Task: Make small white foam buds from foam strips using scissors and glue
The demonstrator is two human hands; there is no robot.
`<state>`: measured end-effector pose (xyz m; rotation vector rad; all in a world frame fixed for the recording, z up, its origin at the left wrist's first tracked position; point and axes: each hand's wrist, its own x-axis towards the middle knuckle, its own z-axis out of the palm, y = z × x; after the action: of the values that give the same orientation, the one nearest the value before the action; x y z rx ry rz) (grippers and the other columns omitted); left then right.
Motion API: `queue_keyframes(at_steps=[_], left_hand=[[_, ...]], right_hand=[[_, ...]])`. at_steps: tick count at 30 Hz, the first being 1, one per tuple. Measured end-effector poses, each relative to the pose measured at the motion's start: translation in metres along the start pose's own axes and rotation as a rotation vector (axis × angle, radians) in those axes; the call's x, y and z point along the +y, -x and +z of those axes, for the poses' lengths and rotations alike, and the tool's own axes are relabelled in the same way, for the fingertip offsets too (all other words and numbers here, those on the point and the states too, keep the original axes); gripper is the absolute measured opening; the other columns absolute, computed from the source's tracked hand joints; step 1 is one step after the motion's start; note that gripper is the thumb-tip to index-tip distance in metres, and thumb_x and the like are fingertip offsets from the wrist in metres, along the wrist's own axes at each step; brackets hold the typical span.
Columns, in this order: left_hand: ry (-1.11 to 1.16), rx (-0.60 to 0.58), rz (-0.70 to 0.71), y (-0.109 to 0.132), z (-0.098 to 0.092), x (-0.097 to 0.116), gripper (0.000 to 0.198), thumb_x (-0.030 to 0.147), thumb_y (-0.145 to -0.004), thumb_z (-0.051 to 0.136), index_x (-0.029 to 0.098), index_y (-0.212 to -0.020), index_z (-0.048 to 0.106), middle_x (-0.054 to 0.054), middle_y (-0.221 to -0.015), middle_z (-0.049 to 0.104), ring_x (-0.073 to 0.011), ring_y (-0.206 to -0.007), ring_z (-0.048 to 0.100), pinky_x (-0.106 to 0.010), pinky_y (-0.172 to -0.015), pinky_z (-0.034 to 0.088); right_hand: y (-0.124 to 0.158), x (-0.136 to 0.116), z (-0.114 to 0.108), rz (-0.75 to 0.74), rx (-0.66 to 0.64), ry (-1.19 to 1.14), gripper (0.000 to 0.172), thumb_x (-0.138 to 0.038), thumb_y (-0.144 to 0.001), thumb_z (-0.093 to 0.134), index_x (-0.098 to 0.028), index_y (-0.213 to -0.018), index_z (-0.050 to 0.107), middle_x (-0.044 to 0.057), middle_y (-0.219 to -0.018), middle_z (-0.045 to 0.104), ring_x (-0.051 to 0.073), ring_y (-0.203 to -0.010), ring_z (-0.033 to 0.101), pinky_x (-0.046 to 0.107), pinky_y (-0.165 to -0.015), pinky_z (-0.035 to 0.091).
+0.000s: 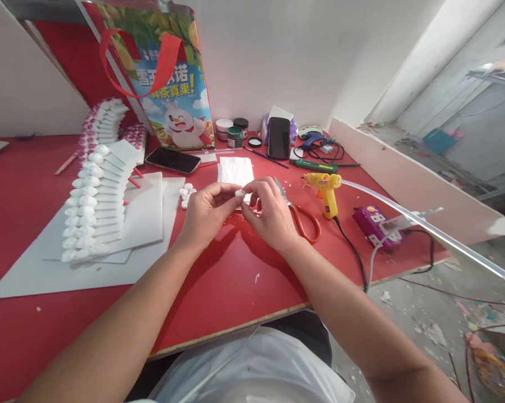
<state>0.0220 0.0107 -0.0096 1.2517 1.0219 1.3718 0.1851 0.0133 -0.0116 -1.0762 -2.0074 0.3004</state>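
Between the fingertips of my left hand (208,212) is a small white rolled piece (239,193), like a tiny rosette. My right hand (271,210) pinches close at its other side; whether it grips the same piece or a bit of it is hidden by the fingers. Just behind my hands lies a stack of white paper squares (235,168). Several finished white rosettes (187,193) sit left of my left hand. Orange-handled scissors (306,223) lie beside my right hand, their blades partly covered by it.
At left, a curved white piece edged with rosettes (84,207) stands on white boards (147,224). A yellow glue gun (325,190) and purple power strip (376,226) are at right. Behind are a phone (173,160), paint jars (234,136) and a large gift bag (164,78).
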Motion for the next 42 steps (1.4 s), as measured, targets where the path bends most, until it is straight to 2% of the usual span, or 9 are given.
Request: queue_keyframes(at_steps=[3, 8, 16, 21, 24, 28, 32, 37, 42], left_hand=[[0.117, 0.007, -0.089, -0.002, -0.003, 0.000, 0.032, 0.031, -0.073, 0.091, 0.018, -0.100, 0.079, -0.003, -0.089, 0.077, -0.0171, -0.083, 0.074, -0.030, -0.081, 0.061], [0.333, 0.012, -0.177, -0.006, -0.005, 0.001, 0.028, 0.022, -0.068, 0.092, 0.018, -0.093, 0.080, -0.002, -0.085, 0.077, -0.0152, -0.080, 0.075, -0.029, -0.084, 0.061], [0.444, 0.009, -0.289, -0.007, -0.008, 0.005, 0.026, 0.013, -0.068, 0.089, 0.017, -0.093, 0.082, -0.005, -0.092, 0.080, -0.0151, -0.088, 0.075, -0.027, -0.087, 0.061], [0.460, -0.018, -0.370, -0.008, -0.010, 0.005, 0.022, 0.016, -0.072, 0.087, 0.018, -0.093, 0.082, -0.004, -0.092, 0.078, -0.0112, -0.079, 0.073, -0.022, -0.077, 0.062], [0.474, -0.045, -0.385, -0.008, -0.010, 0.003, 0.023, 0.016, -0.073, 0.087, 0.018, -0.096, 0.081, -0.004, -0.093, 0.077, -0.0097, -0.077, 0.072, -0.020, -0.075, 0.061], [0.504, -0.044, -0.393, -0.008, -0.011, 0.001, 0.020, 0.015, -0.075, 0.086, 0.019, -0.094, 0.081, -0.005, -0.096, 0.078, -0.0100, -0.080, 0.073, -0.020, -0.077, 0.062], [0.496, -0.051, -0.387, -0.006, -0.009, 0.002, 0.023, 0.014, -0.070, 0.088, 0.019, -0.091, 0.080, -0.004, -0.095, 0.078, -0.0123, -0.083, 0.075, -0.024, -0.083, 0.062], [0.474, -0.082, -0.381, -0.003, -0.002, 0.007, 0.029, 0.016, -0.062, 0.094, 0.018, -0.087, 0.078, -0.002, -0.089, 0.079, -0.0144, -0.082, 0.076, -0.027, -0.086, 0.063], [0.419, -0.083, -0.324, 0.000, 0.002, 0.008, 0.028, 0.019, -0.063, 0.094, 0.017, -0.083, 0.076, -0.001, -0.085, 0.077, -0.0161, -0.082, 0.076, -0.032, -0.089, 0.063]], right_hand=[[-0.003, -0.011, -0.018, 0.142, -0.101, 0.231, 0.026, -0.030, -0.098, 0.055, -0.017, -0.120, 0.053, 0.012, -0.116, 0.063, 0.019, -0.086, 0.063, 0.031, -0.073, 0.048], [0.003, -0.024, -0.050, 0.438, -0.481, 0.829, 0.032, -0.036, -0.099, 0.054, -0.011, -0.118, 0.059, 0.018, -0.108, 0.065, 0.029, -0.091, 0.068, 0.032, -0.067, 0.043], [0.013, -0.013, -0.056, 0.506, -0.639, 0.959, 0.033, -0.027, -0.093, 0.055, -0.003, -0.114, 0.061, 0.028, -0.107, 0.066, 0.035, -0.098, 0.070, 0.036, -0.077, 0.048], [0.006, -0.007, -0.070, 0.680, -0.662, 0.806, 0.035, -0.027, -0.089, 0.058, -0.006, -0.117, 0.059, 0.024, -0.094, 0.072, 0.036, -0.087, 0.072, 0.036, -0.065, 0.045], [0.011, 0.002, -0.080, 0.695, -0.640, 0.719, 0.030, -0.024, -0.089, 0.058, -0.012, -0.116, 0.059, 0.018, -0.091, 0.072, 0.034, -0.083, 0.071, 0.034, -0.061, 0.041], [0.029, 0.013, -0.092, 0.596, -0.455, 0.370, 0.036, -0.028, -0.091, 0.059, -0.019, -0.125, 0.052, 0.003, -0.079, 0.065, 0.024, -0.073, 0.064, 0.030, -0.061, 0.041], [0.042, 0.008, -0.094, 0.525, -0.280, 0.001, 0.042, -0.056, -0.092, 0.062, -0.024, -0.116, 0.050, -0.005, -0.072, 0.053, 0.016, -0.062, 0.051, 0.027, -0.059, 0.041], [0.044, -0.012, -0.081, 0.347, -0.283, 0.084, 0.050, -0.060, -0.088, 0.068, -0.021, -0.113, 0.050, 0.000, -0.081, 0.059, 0.015, -0.065, 0.051, 0.027, -0.060, 0.040], [0.046, -0.016, -0.068, 0.253, -0.308, 0.153, 0.060, -0.065, -0.086, 0.068, -0.019, -0.120, 0.050, 0.007, -0.093, 0.066, 0.018, -0.070, 0.057, 0.029, -0.062, 0.043]])
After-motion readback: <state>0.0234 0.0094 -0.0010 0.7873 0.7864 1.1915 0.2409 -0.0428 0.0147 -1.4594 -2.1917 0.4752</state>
